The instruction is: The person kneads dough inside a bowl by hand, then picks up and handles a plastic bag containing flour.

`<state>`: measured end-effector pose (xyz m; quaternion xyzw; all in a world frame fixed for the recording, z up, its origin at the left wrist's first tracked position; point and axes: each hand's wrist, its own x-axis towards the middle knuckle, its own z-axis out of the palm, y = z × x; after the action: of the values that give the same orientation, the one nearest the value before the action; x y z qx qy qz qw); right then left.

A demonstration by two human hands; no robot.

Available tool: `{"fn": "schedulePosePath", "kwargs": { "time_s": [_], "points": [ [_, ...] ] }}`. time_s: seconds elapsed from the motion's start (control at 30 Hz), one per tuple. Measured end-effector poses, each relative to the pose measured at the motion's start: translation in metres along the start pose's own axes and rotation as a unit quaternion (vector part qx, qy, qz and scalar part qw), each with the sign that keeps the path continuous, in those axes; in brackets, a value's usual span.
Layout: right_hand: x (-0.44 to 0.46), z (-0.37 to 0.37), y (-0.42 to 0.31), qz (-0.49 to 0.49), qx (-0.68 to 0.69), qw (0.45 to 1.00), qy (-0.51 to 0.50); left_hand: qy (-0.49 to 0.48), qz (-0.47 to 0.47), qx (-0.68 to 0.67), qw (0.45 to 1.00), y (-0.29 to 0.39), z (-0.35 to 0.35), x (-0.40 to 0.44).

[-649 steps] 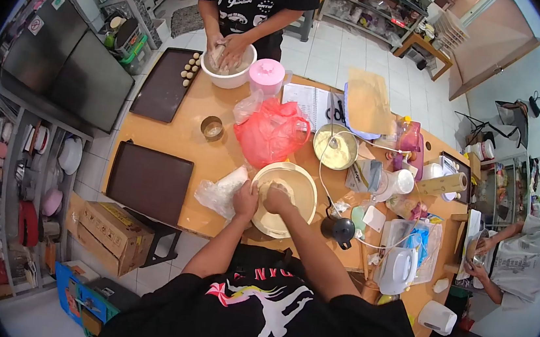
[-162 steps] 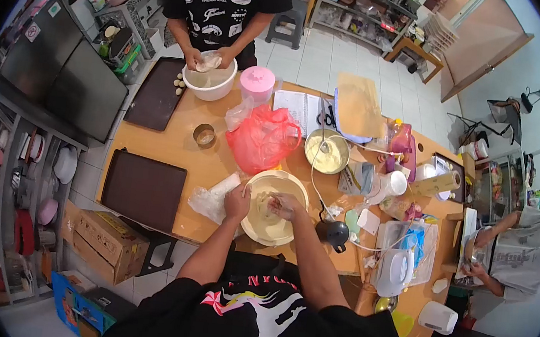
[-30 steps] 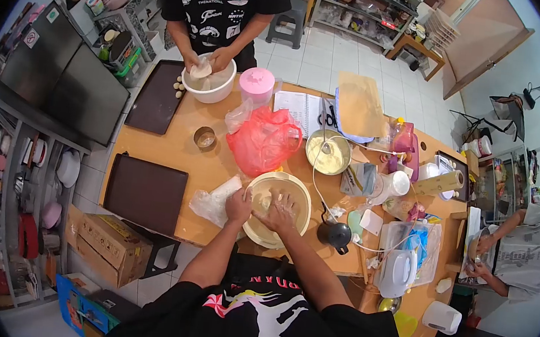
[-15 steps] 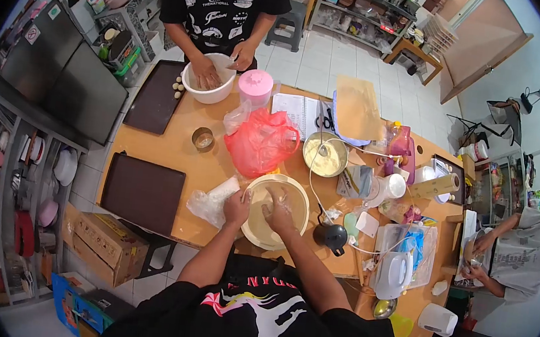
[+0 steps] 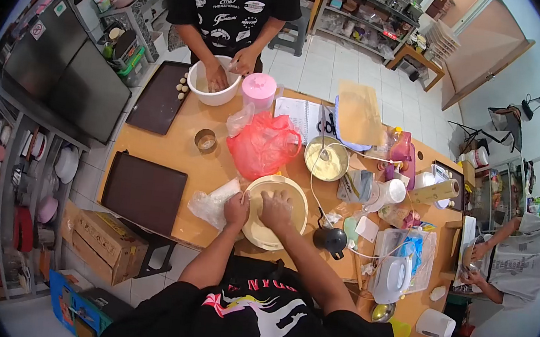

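A round cream basin (image 5: 303, 205) stands at the near edge of the table, with pale dough-like mixture (image 5: 267, 231) inside. My left hand (image 5: 236, 210) is closed round the basin's left rim. Inside the basin, my right hand (image 5: 277, 210) rests on the mixture with its fingers apart and bent downward; their tips are hard to make out. Just left of my left hand lies a clear plastic bag (image 5: 206, 208) with something white in it. A red plastic bag (image 5: 262, 147) sits right behind the basin.
Across the table a person works with both hands at a white bowl (image 5: 197, 87). Dark trays (image 5: 142, 192) line the left side. A bowl of yellow cream (image 5: 325, 161), a black-lidded container (image 5: 329, 239) and cluttered tubs stand to the right. Another person (image 5: 517, 260) is far right.
My right hand has turned and shifted slightly left, its fingers now bent down over the mixture. My left hand stays on the rim. The view has moved a little.
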<state>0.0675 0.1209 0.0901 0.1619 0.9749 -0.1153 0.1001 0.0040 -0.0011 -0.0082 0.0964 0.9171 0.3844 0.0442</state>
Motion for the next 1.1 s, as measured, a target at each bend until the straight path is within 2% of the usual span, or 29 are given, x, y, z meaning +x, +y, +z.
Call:
{"fn": "schedulePosePath", "kwargs": {
  "time_s": [0.07,0.17,0.2,0.3,0.33,0.43,0.53,0.63,0.83,0.93,1.1],
  "points": [
    [0.006,-0.012,0.009,0.010,0.108,0.994,0.027,0.012,0.017,0.000,1.000,-0.002,0.002,0.001],
    [-0.012,-0.028,0.023,0.048,0.193,0.980,-0.014,0.012,0.014,-0.001,1.000,0.000,0.000,0.001],
    [-0.021,-0.017,0.025,0.054,0.187,0.980,-0.043,0.011,0.011,0.005,1.000,0.000,-0.001,0.000],
    [-0.044,0.028,0.023,0.007,0.137,0.991,-0.003,0.016,0.017,0.009,1.000,0.004,0.001,0.002],
    [-0.045,0.033,0.022,0.011,0.132,0.990,-0.037,0.020,0.024,0.006,0.999,0.002,0.001,0.000],
    [-0.034,0.048,0.006,0.069,0.113,0.991,0.019,0.033,0.032,0.013,0.999,0.000,0.002,-0.001],
    [-0.026,0.053,-0.002,0.077,0.075,0.990,0.088,0.009,0.012,0.007,1.000,0.004,0.000,0.000],
    [-0.014,0.063,0.009,0.017,0.054,0.984,0.171,-0.009,-0.005,0.006,1.000,0.008,-0.002,0.005],
    [0.012,0.067,0.024,0.009,0.120,0.990,0.080,-0.005,-0.001,0.017,1.000,0.002,0.000,0.002],
    [0.019,0.038,0.024,0.069,0.168,0.983,-0.023,-0.009,0.008,0.017,1.000,0.004,-0.001,0.003],
    [0.030,0.049,0.035,0.069,0.245,0.964,-0.072,-0.014,-0.002,0.022,1.000,0.007,-0.004,0.003]
  ]
}}
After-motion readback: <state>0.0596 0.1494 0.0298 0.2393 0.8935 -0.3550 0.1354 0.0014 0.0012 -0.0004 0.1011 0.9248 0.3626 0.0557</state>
